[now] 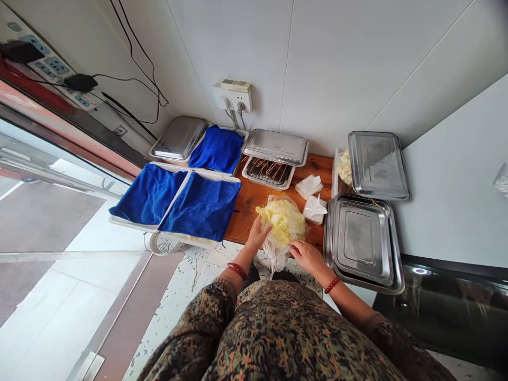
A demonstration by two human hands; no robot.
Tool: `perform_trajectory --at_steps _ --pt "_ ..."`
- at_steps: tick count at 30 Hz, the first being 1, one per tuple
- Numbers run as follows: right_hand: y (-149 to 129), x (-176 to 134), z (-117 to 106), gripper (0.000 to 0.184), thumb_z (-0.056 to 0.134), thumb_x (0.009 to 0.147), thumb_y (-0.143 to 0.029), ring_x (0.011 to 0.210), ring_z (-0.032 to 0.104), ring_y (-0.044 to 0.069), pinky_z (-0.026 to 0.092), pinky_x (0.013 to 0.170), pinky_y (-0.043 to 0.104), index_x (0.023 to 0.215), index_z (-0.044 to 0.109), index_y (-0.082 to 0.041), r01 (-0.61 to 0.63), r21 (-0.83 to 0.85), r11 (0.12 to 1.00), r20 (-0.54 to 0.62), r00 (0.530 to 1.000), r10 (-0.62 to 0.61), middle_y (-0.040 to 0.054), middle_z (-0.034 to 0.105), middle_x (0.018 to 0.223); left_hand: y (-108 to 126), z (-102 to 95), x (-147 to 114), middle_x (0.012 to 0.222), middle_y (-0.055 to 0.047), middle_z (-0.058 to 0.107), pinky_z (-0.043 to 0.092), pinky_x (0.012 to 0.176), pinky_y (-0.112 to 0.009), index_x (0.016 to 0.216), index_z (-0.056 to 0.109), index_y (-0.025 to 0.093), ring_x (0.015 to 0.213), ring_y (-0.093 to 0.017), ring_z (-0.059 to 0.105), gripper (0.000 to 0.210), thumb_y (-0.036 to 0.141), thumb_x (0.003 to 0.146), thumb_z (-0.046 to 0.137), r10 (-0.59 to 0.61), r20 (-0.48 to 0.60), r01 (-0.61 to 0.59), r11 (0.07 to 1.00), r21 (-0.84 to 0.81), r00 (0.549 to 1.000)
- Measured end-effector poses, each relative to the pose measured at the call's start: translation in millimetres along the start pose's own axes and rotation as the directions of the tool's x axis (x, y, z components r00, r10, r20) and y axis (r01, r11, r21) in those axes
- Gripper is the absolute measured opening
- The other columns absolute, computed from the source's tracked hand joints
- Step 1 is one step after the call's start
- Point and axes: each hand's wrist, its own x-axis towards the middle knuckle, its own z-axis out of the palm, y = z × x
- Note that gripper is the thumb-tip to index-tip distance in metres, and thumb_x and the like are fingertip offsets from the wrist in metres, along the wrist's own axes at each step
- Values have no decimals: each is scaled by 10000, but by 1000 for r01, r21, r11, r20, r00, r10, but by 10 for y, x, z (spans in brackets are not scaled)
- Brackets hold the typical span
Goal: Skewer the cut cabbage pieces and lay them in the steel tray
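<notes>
A clear plastic bag [277, 257] full of pale yellow-green cabbage leaves [282, 218] sits at the front edge of the brown wooden table. My left hand [259, 235] is at the left side of the leaves, thumb and fingers apart, its fingertips by an outer leaf. On the near right side, my right hand [308, 257] has its fingers closed on the edge of the bag. Behind the bag, thin wooden skewers [270, 169] lie in a white-rimmed tray, partly under a metal lid [277, 146]. Two white wrapped packets [315, 209] lie right of the leaves.
Blue cloths [200, 205] cover several white trays on the left. Stacked metal trays [363, 241] stand on the right, with another metal tray [379, 165] tilted over a container of pale food [344, 168]. A wall socket [234, 96] with plugs is behind.
</notes>
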Motion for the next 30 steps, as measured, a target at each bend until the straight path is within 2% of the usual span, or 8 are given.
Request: perform_trajectory --at_steps 3,8,11,15,20,23,27,30 --pt "11 -1 -2 219 507 930 -242 963 682 232 495 891 339 1026 700 -204 -12 14 1000 -33 999 12 90 740 1021 14 137 -36 1549 -159 355 197 1201 -477 1412 441 164 1471 -316 225 783 420 729 728 143 52 -149 975 165 988" --pt "-118 7 -101 291 435 957 -243 1026 650 241 499 939 393 1107 682 -203 20 23 1000 -128 992 -17 103 692 1110 -49 361 -140 1593 -260 173 192 1172 -569 1510 212 72 1488 -372 122 927 456 789 650 290 200 -352 748 563 936" --pt "-260 110 -159 365 398 968 -234 1209 557 261 423 1065 462 1256 622 -219 99 16 995 -174 980 -95 114 604 1294 -65 471 -160 1598 -258 153 175 1173 -579 1520 187 64 1489 -377 94 874 401 823 593 283 220 -357 691 628 934" --pt "-346 388 -110 437 445 963 -277 1344 450 231 356 1151 451 1394 513 -252 233 17 972 -154 961 -228 66 517 1437 -29 543 -168 1584 -240 230 188 1187 -540 1509 253 74 1486 -349 157 700 255 874 486 264 259 -370 696 615 929" --pt "-140 615 40 443 352 981 -242 1326 474 238 378 1134 474 1383 515 -152 207 -4 978 -186 961 -204 147 540 1400 4 355 -272 1570 -238 262 308 1145 -517 1485 292 90 1453 -352 262 825 309 777 655 306 284 -417 702 577 909" --pt "6 597 102 455 410 939 -196 1340 458 248 370 1136 490 1381 513 -162 196 -22 980 -187 963 -196 143 528 1414 1 148 -410 1498 -189 403 344 1115 -518 1374 467 160 1381 -338 385 653 296 772 679 320 288 -431 691 581 902" --pt "125 535 156 533 456 865 -106 1375 413 253 338 1162 468 1396 493 -140 197 -43 980 -180 963 -201 145 475 1463 29 -105 -575 1251 -125 627 199 1169 -557 1186 636 215 1331 -330 429 405 301 793 679 354 368 -510 621 595 860" --pt "199 523 183 567 436 849 -69 1382 405 244 331 1170 452 1409 477 -139 195 -53 979 -189 961 -202 140 467 1469 38 -211 -595 1075 -114 697 122 1184 -542 1019 717 221 1312 -318 447 244 370 868 595 241 408 -463 619 634 881"
